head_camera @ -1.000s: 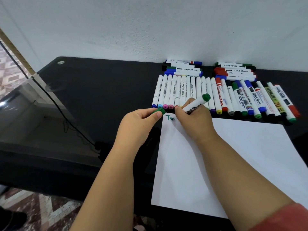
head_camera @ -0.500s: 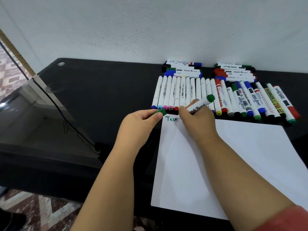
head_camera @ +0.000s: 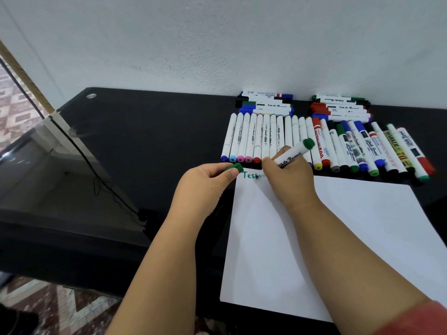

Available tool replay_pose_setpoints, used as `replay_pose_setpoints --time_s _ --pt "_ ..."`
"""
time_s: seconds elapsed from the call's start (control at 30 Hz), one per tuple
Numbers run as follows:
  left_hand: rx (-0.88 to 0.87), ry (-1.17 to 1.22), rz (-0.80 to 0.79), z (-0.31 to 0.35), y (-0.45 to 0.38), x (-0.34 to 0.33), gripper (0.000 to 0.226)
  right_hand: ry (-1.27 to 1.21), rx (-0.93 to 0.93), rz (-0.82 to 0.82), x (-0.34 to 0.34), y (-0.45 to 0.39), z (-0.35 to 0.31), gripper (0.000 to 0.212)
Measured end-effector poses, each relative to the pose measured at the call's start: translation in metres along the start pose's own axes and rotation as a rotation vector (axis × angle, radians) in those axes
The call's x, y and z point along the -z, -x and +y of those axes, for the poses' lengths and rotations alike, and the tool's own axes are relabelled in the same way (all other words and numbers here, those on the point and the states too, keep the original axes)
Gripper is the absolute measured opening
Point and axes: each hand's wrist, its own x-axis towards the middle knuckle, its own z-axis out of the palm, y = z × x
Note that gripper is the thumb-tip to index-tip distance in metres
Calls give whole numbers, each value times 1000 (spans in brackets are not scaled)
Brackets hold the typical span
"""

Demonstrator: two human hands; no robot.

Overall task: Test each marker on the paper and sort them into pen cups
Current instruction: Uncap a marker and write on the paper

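Two grips are what I read first: my right hand is curled round a white marker with a green end, the tip down on the top left corner of the white paper, the barrel slanting up and to the right; my left hand pinches the green cap between thumb and fingers, just beside the paper's corner. Green letters sit on the sheet between the two hands, the last of them hidden under my right fingers, so I cannot read the whole word. Just past the paper lies a row of slim white markers side by side, coloured ends toward me, and to its right a row of thicker whiteboard markers in mixed colours, fanned slightly. Behind these, against the wall, two small stacks of markers lie crosswise, one on the left and one on the right. All of it rests on a black table; a dark cable shows at its left side. A red sleeve shows at my right forearm.
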Motion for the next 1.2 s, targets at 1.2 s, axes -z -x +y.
replay_pose_setpoints --time_s 1.2 --pt "-87 204 -119 0 2 13 12 -603 -249 -532 16 0 -10 13"
